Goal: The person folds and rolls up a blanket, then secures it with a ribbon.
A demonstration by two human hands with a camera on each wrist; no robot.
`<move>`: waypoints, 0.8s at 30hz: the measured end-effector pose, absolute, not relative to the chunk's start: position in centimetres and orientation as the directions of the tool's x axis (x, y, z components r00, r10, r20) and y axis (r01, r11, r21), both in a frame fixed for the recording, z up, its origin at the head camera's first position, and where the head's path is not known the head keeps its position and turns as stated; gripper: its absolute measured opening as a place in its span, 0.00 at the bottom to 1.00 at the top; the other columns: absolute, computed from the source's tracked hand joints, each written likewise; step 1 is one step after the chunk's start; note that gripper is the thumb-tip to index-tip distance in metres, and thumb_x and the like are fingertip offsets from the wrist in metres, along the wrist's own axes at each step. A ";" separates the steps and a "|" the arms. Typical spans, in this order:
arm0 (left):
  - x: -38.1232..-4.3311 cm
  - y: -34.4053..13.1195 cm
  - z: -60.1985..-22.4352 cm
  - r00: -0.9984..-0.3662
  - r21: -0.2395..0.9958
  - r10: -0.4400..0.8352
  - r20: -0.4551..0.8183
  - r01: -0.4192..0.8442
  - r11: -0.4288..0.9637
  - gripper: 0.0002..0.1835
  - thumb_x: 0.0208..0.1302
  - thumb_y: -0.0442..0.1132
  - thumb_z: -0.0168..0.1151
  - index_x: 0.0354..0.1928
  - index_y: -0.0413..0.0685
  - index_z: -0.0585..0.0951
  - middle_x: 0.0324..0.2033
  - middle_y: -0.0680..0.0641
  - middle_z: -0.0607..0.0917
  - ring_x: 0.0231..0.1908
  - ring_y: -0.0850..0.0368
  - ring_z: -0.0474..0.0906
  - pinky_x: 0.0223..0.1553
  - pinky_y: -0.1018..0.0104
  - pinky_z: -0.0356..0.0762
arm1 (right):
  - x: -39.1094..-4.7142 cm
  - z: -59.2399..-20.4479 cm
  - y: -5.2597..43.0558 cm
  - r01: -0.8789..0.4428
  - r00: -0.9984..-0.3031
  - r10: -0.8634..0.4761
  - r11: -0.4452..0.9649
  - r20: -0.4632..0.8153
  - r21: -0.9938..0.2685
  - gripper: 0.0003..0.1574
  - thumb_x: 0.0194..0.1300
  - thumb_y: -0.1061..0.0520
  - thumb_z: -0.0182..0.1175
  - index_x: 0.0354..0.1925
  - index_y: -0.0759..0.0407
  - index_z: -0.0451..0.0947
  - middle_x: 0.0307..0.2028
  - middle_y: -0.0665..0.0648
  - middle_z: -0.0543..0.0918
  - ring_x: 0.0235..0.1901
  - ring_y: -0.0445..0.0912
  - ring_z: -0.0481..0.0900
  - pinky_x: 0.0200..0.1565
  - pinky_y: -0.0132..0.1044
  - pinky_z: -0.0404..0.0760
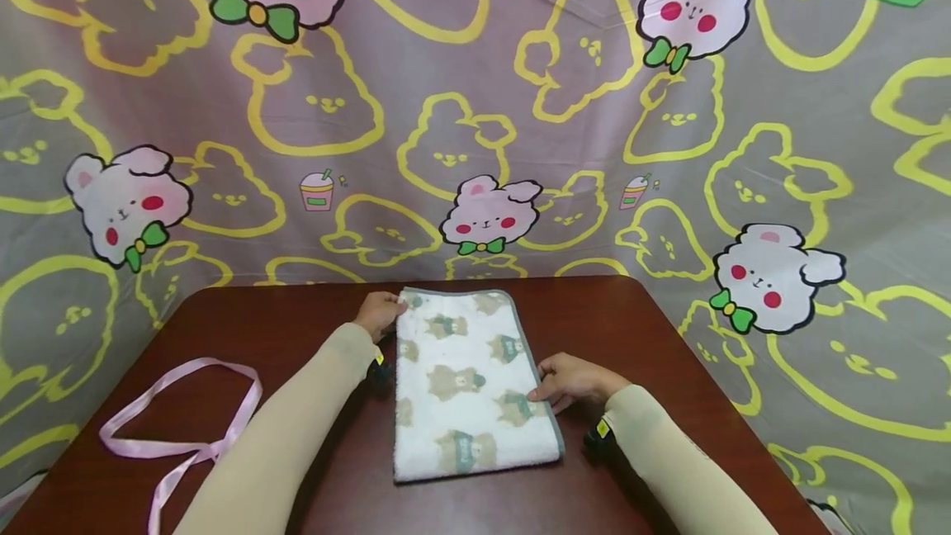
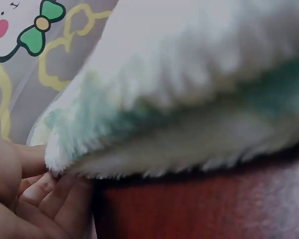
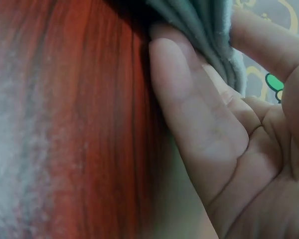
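Note:
A folded white towel (image 1: 464,382) with brown and green bear prints and grey edging lies on the dark red table. At its far left corner my left hand (image 1: 379,314) pinches the folded edge between thumb and fingers; the left wrist view shows the fluffy fold of the towel (image 2: 154,89) held in that hand (image 2: 25,194). My right hand (image 1: 575,382) holds the right edge, thumb on top and fingers underneath. Up close in the right wrist view, several stacked grey layers of the towel (image 3: 214,40) sit between the thumb and fingers of this hand (image 3: 214,129).
A pink ribbon (image 1: 178,370) lies loosely looped on the table's left side, partly behind my left sleeve (image 1: 286,436). The wooden table (image 1: 617,312) ends at a patterned cloth backdrop (image 1: 416,155) with cartoon rabbits, which hangs behind and at both sides.

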State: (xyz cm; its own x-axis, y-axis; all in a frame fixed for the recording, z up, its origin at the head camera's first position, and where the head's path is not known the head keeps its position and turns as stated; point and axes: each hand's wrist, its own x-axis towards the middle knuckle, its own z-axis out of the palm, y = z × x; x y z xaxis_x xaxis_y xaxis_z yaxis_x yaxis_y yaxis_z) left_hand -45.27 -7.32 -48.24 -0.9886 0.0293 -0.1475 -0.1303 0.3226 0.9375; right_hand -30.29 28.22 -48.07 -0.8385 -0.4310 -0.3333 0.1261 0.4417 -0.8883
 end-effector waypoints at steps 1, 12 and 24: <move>-45.1 -7.4 -48.2 -0.989 0.931 0.028 -0.147 -0.128 0.343 0.14 0.60 0.39 0.57 0.44 0.36 0.74 0.41 0.41 0.75 0.35 0.52 0.73 0.33 0.60 0.73 | -30.3 -48.0 28.1 0.128 -0.838 -0.429 0.447 -0.337 -0.885 0.21 0.46 0.54 0.69 0.32 0.67 0.74 0.27 0.61 0.79 0.27 0.50 0.79 0.28 0.48 0.78; -41.7 -8.9 -47.2 -0.949 0.938 0.230 -0.215 -0.135 0.319 0.29 0.61 0.43 0.56 0.60 0.38 0.60 0.49 0.38 0.71 0.45 0.47 0.73 0.38 0.59 0.75 | -29.5 -47.5 27.7 0.128 -0.835 -0.420 0.477 -0.354 -0.869 0.21 0.46 0.53 0.69 0.33 0.67 0.74 0.28 0.60 0.78 0.26 0.50 0.79 0.27 0.47 0.78; -30.0 -8.8 -44.3 -0.835 0.495 0.549 0.036 0.492 0.716 0.33 0.43 0.47 0.71 0.53 0.43 0.73 0.56 0.41 0.70 0.59 0.48 0.60 0.55 0.55 0.60 | -26.8 -45.4 27.2 -0.061 -0.888 -0.371 0.680 -0.271 -0.731 0.34 0.45 0.54 0.70 0.47 0.69 0.69 0.26 0.57 0.78 0.23 0.50 0.79 0.26 0.43 0.78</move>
